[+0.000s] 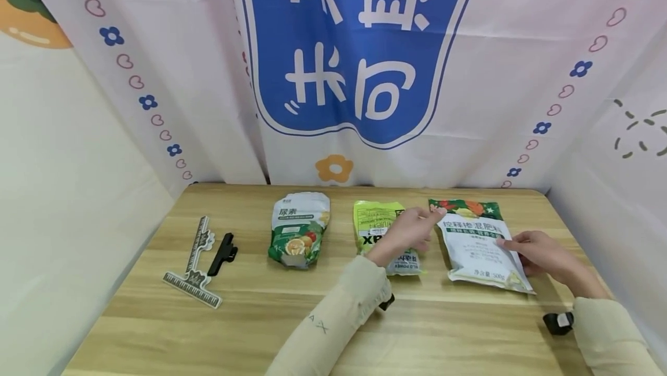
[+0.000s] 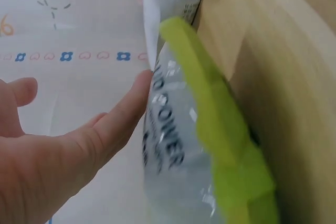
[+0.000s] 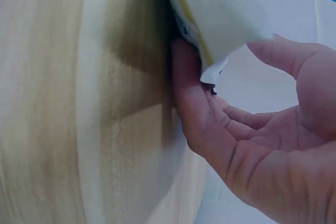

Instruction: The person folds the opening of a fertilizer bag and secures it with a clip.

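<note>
A white fertilizer bag [image 1: 476, 248] with a green, vegetable-printed top lies at the right of the table. My right hand [image 1: 544, 254] grips its right edge, thumb on top; in the right wrist view the fingers [image 3: 191, 87] reach beneath the bag [image 3: 220, 14]. My left hand [image 1: 409, 231] is over a lime-green and clear bag [image 1: 372, 225], its fingertips near the white bag's upper left corner. In the left wrist view the left thumb [image 2: 23, 92] stands apart from extended fingers, beside the lime-green bag [image 2: 173, 124]. Whether those fingertips touch either bag is unclear.
A green and white urea pouch [image 1: 299, 231] lies left of centre on the wooden table [image 1: 250, 329]. Further left are two piano-patterned clips [image 1: 193, 288] and a black clip [image 1: 223, 253]. A printed curtain [image 1: 208, 75] hangs behind the table.
</note>
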A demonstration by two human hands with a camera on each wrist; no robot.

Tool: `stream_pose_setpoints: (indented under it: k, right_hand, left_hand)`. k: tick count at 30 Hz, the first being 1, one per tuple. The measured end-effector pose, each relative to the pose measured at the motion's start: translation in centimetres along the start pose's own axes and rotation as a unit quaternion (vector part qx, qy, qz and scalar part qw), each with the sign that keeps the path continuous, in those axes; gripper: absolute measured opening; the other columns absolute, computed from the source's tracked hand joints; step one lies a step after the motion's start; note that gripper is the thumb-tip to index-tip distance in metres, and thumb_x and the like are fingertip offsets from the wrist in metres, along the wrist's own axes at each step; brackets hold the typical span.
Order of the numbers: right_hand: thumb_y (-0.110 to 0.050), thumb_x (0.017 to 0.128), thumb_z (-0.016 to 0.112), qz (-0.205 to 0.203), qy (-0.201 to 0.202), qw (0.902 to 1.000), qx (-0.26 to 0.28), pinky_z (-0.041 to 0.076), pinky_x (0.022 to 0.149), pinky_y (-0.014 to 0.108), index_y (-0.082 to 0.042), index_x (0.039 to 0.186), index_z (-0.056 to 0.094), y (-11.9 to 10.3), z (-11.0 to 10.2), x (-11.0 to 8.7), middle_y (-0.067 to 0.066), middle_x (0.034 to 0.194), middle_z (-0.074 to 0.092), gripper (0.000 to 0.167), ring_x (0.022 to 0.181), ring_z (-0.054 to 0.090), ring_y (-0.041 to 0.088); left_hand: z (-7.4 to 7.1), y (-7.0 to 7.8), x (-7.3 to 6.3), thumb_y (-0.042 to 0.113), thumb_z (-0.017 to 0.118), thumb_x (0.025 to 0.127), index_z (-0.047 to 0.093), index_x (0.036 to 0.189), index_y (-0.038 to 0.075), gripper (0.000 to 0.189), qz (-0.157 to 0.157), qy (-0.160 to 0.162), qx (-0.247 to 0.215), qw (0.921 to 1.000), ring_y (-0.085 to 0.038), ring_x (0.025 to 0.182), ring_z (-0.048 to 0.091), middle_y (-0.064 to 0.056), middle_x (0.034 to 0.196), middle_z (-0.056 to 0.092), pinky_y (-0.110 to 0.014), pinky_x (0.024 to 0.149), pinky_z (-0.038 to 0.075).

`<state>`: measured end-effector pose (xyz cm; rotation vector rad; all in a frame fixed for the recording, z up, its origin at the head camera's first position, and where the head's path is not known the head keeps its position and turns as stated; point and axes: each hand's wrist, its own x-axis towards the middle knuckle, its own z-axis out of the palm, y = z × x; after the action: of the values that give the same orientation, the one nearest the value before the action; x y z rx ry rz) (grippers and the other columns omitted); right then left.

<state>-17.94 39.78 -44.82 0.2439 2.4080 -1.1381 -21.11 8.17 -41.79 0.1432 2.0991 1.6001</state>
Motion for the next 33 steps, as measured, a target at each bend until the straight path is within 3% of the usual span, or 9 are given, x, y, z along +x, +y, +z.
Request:
stream_pose_setpoints:
  k: [2, 6, 11, 14, 17, 19, 21, 24, 33]
  right_hand:
    - [-0.043, 0.109, 0.056, -0.001, -0.001, 1.0000, 0.001, 0.060, 0.069, 0.031, 0.017, 0.135, 0.047, -0.1, -0.1, 0.0, 0.008, 0.105, 0.070, 0.067, 0.086, 0.064, 0.015]
    - [-0.042, 0.109, 0.055, 0.000, -0.004, 1.0000, -0.003, 0.060, 0.070, 0.031, 0.018, 0.136, 0.046, -0.1, -0.3, -0.1, 0.009, 0.107, 0.070, 0.067, 0.088, 0.064, 0.015]
    - [-0.043, 0.109, 0.056, 0.003, -0.005, 1.0000, -0.002, 0.060, 0.070, 0.031, 0.017, 0.135, 0.049, -0.1, -0.3, 0.1, 0.007, 0.104, 0.071, 0.065, 0.087, 0.064, 0.015]
    - [-0.042, 0.108, 0.057, 0.005, -0.005, 1.0000, 0.000, 0.060, 0.068, 0.030, 0.017, 0.133, 0.054, -0.2, -0.1, 0.2, 0.003, 0.098, 0.072, 0.064, 0.084, 0.064, 0.014]
    - [-0.040, 0.108, 0.058, 0.011, -0.001, 0.9999, 0.005, 0.060, 0.067, 0.029, 0.017, 0.130, 0.059, -0.2, -0.1, 0.2, 0.001, 0.093, 0.073, 0.061, 0.081, 0.065, 0.013]
    - [-0.040, 0.107, 0.059, 0.017, 0.002, 0.9998, 0.009, 0.060, 0.067, 0.029, 0.017, 0.128, 0.061, -0.2, -0.1, 0.2, 0.001, 0.091, 0.074, 0.061, 0.080, 0.065, 0.012]
    - [-0.041, 0.107, 0.061, 0.022, 0.007, 0.9997, 0.010, 0.060, 0.066, 0.029, 0.016, 0.126, 0.062, -0.3, 0.0, 0.3, 0.001, 0.091, 0.073, 0.060, 0.079, 0.065, 0.012]
    - [-0.042, 0.105, 0.063, 0.028, 0.013, 0.9995, 0.007, 0.058, 0.065, 0.028, 0.015, 0.126, 0.063, -0.3, 0.1, 0.3, 0.000, 0.090, 0.071, 0.061, 0.079, 0.063, 0.012]
    - [-0.039, 0.105, 0.063, 0.030, 0.010, 0.9995, 0.002, 0.054, 0.063, 0.027, 0.012, 0.121, 0.064, -0.4, 0.2, 0.2, -0.002, 0.087, 0.070, 0.054, 0.076, 0.061, 0.011]
  left_hand:
    - [0.4, 0.0, 0.2, 0.061, 0.060, 0.101, 0.067, 0.126, 0.010, 0.058, -0.007, 0.002, 0.000, 1.0000, -0.036, 0.095, 0.077, -0.018, 0.107, 0.069, -0.053, 0.093, 0.062]
    - [1.4, 0.0, 0.5, 0.054, 0.062, 0.103, 0.060, 0.084, 0.011, 0.046, -0.013, 0.005, -0.002, 0.9999, -0.032, 0.080, 0.074, -0.012, 0.083, 0.063, -0.054, 0.089, 0.062]
    - [2.3, 0.0, 0.5, 0.047, 0.061, 0.105, 0.032, 0.054, 0.024, 0.063, -0.026, 0.006, 0.008, 0.9996, -0.018, 0.049, 0.035, 0.005, 0.051, 0.031, -0.039, 0.061, 0.051]
    - [2.8, -0.2, 0.5, 0.044, 0.062, 0.105, 0.041, 0.061, 0.021, 0.054, -0.049, 0.005, -0.005, 0.9988, -0.021, 0.053, 0.043, 0.000, 0.056, 0.038, -0.039, 0.062, 0.050]
    - [3.5, -0.4, 0.7, 0.038, 0.065, 0.104, 0.063, 0.091, 0.006, 0.034, -0.063, 0.012, -0.048, 0.9968, -0.029, 0.073, 0.061, -0.007, 0.080, 0.057, -0.049, 0.075, 0.062]
    - [4.0, -0.7, 0.9, 0.033, 0.067, 0.103, 0.064, 0.112, 0.000, 0.035, -0.065, 0.019, -0.081, 0.9944, -0.041, 0.087, 0.070, -0.017, 0.100, 0.064, -0.055, 0.083, 0.064]
    - [4.5, -1.0, 1.1, 0.029, 0.067, 0.103, 0.061, 0.119, -0.003, 0.036, -0.060, 0.026, -0.111, 0.9917, -0.046, 0.092, 0.072, -0.020, 0.111, 0.064, -0.056, 0.085, 0.064]
    - [5.0, -1.3, 1.3, 0.025, 0.065, 0.104, 0.059, 0.113, -0.003, 0.030, -0.057, 0.029, -0.141, 0.9879, -0.049, 0.089, 0.074, -0.022, 0.111, 0.064, -0.057, 0.083, 0.064]
    - [5.6, -1.4, 1.9, 0.021, 0.061, 0.105, 0.068, 0.125, 0.001, 0.030, -0.074, 0.039, -0.167, 0.9824, -0.038, 0.087, 0.077, -0.015, 0.096, 0.073, -0.059, 0.081, 0.064]
